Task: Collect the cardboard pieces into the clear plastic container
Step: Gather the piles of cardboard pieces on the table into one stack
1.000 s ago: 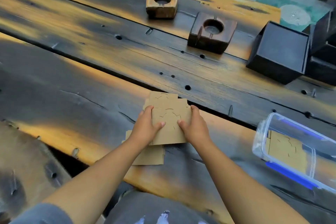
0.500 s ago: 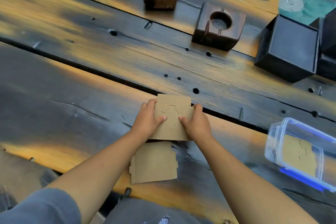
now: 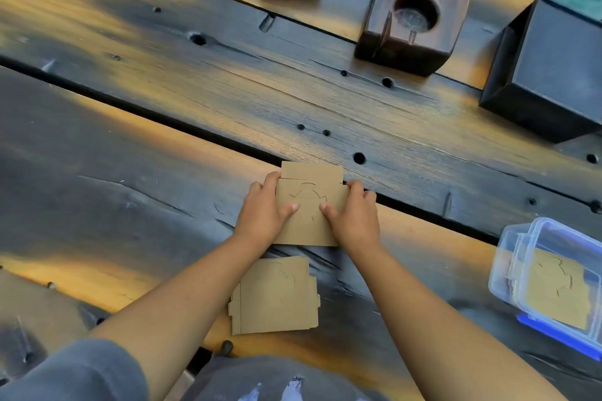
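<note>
Left hand [image 3: 265, 210] and right hand [image 3: 353, 215] both pinch cardboard stack [image 3: 309, 202] flat on desk [image 3: 163, 91]. Second stack [image 3: 275, 295] loose nearer me. Container [image 3: 508, 257] well right, some cardboard inside. My worry: misaligned top sheets fan out, slip on lift.

Both forearms are seen bare from the elbow down, with nothing worn on the left hand [image 3: 265, 212] or right hand [image 3: 353, 216]. A grey short sleeve [image 3: 75, 371] is seen at the left upper arm. Grey trousers [image 3: 277, 379] with pale torn patches are seen below.
</note>
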Motion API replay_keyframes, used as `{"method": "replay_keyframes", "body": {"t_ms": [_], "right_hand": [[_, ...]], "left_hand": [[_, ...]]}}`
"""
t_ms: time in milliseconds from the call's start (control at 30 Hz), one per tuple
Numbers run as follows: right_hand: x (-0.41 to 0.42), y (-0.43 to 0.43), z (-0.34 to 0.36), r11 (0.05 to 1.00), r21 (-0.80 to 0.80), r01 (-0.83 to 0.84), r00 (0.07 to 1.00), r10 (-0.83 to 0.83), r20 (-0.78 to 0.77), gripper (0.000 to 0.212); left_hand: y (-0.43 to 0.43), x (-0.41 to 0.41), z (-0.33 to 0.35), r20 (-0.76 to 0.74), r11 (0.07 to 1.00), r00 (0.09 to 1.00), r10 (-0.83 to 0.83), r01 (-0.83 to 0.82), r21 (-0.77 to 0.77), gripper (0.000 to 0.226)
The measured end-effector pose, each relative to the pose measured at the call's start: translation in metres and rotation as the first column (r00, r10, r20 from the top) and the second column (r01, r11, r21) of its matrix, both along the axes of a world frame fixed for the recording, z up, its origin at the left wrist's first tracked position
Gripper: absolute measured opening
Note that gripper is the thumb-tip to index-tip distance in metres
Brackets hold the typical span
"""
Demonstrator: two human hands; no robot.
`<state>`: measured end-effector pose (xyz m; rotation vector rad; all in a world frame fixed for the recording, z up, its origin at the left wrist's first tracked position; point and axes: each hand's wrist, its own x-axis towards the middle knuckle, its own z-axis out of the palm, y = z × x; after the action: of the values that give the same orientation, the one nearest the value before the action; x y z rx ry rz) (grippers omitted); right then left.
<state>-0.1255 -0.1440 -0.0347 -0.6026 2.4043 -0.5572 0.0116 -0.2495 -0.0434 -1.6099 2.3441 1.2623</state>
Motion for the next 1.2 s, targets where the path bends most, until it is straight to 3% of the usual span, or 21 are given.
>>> {"method": "replay_keyframes", "body": {"t_ms": [267,367,600,700,1200], "right_hand": [[-0.002,0.016,0.003,0.995,-0.068,0.067,0.997,-0.063,0.052,0.071],[-0.001,0.032,0.006,0.993,-0.078,0.084,0.996,-0.08,0.047,0.059],[0.006,0.055,0.01,0.993,-0.042,0.106,0.991,-0.103,0.086,0.017],[0.011,0.057,0.012,0.991,-0.039,0.127,0.983,-0.121,0.135,0.009],[0.01,0.05,0.026,0.977,-0.125,0.172,0.976,-0.152,0.153,0.018]], "left_hand": [[-0.003,0.012,0.007,-0.045,0.987,0.993,0.106,-0.1,0.126,0.077],[-0.001,0.029,0.01,0.0,0.979,0.99,0.142,-0.14,0.151,0.078],[0.018,0.055,0.016,-0.022,0.948,0.972,0.233,-0.222,0.23,0.038],[0.027,0.055,0.019,-0.043,0.922,0.962,0.268,-0.244,0.3,0.025],[0.026,0.045,0.035,-0.108,0.963,0.96,0.256,-0.244,0.112,0.023]]}}
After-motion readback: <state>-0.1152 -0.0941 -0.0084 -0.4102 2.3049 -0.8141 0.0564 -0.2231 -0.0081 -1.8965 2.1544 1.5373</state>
